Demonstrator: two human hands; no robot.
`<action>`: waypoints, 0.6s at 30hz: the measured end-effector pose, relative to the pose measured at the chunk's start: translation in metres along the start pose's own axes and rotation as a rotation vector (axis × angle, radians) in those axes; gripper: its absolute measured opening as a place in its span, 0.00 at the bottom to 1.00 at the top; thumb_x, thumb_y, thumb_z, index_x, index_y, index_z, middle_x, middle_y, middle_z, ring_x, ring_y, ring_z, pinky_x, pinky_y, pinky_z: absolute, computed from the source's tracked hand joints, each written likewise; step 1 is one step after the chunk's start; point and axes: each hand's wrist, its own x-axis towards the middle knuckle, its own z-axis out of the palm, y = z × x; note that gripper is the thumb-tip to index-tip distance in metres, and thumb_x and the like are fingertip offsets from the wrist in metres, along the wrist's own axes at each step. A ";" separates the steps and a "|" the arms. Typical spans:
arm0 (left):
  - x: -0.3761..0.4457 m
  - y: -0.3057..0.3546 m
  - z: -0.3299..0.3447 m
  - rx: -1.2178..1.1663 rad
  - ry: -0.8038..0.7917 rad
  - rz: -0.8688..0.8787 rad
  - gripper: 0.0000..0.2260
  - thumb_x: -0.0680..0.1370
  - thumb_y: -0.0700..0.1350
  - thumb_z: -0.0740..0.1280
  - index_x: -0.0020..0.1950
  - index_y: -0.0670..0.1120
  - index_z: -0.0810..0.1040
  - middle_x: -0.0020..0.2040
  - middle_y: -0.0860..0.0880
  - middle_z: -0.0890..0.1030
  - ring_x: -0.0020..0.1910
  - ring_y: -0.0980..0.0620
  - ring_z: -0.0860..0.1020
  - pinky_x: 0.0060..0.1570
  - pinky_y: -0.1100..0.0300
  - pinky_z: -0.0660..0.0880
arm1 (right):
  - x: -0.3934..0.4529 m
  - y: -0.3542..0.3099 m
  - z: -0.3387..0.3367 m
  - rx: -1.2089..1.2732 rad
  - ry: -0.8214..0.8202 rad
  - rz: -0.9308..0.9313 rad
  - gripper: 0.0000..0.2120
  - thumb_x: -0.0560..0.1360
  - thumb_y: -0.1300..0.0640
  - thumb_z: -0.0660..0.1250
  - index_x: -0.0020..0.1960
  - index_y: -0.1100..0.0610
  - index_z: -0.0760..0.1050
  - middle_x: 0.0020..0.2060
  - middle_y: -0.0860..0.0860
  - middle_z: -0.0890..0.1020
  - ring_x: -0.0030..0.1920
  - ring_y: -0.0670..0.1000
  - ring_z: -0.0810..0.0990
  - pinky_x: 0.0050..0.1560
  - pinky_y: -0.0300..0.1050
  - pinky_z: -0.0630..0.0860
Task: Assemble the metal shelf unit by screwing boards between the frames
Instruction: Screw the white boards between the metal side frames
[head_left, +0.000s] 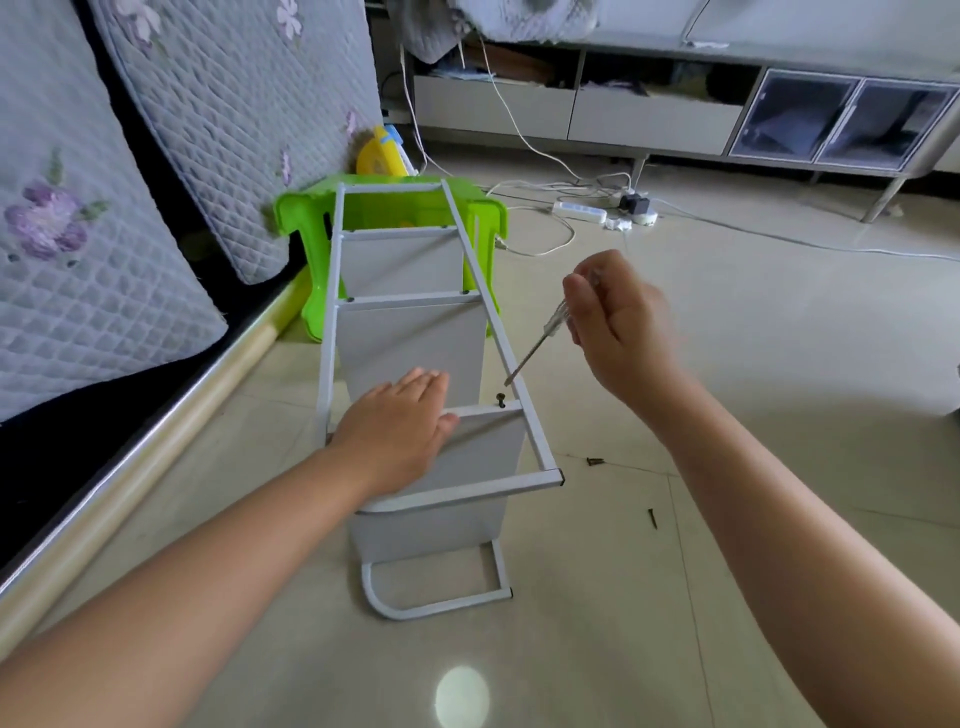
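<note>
Right hand (618, 322) pinches a screwdriver (540, 343), tip just above a screw (501, 400) standing on the near rung's right end. Left hand (400, 431) lies flat, fingers straight, on a board (415, 343) of the shelf (332, 291), mid-floor. Open floor (753, 364) right; bed (104, 260) left.

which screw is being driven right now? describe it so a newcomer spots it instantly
Find the white metal frame lying across the boards in mid-floor. On its crossbar beside the left hand, a dark screw stands upright, just below the screwdriver tip. The two loose screws lie flat on the tiles instead.
</note>
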 end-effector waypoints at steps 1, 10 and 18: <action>0.000 0.000 0.000 -0.002 0.005 -0.001 0.24 0.83 0.51 0.46 0.76 0.43 0.48 0.77 0.47 0.52 0.76 0.52 0.50 0.71 0.59 0.51 | -0.001 -0.002 0.002 -0.028 -0.034 -0.030 0.17 0.74 0.48 0.53 0.42 0.62 0.70 0.25 0.40 0.68 0.25 0.40 0.69 0.30 0.30 0.63; -0.002 -0.001 0.003 -0.035 0.000 0.015 0.25 0.83 0.51 0.46 0.76 0.41 0.46 0.77 0.46 0.49 0.76 0.52 0.48 0.72 0.60 0.46 | -0.003 -0.004 0.011 -0.185 -0.115 -0.176 0.26 0.73 0.46 0.49 0.46 0.69 0.71 0.29 0.58 0.77 0.30 0.58 0.75 0.32 0.40 0.62; -0.002 0.000 0.003 -0.057 -0.003 0.012 0.25 0.83 0.51 0.46 0.76 0.42 0.46 0.77 0.46 0.49 0.76 0.53 0.47 0.72 0.60 0.46 | -0.004 -0.003 0.017 -0.188 -0.128 -0.168 0.24 0.74 0.48 0.50 0.45 0.70 0.71 0.26 0.46 0.68 0.28 0.51 0.68 0.33 0.42 0.63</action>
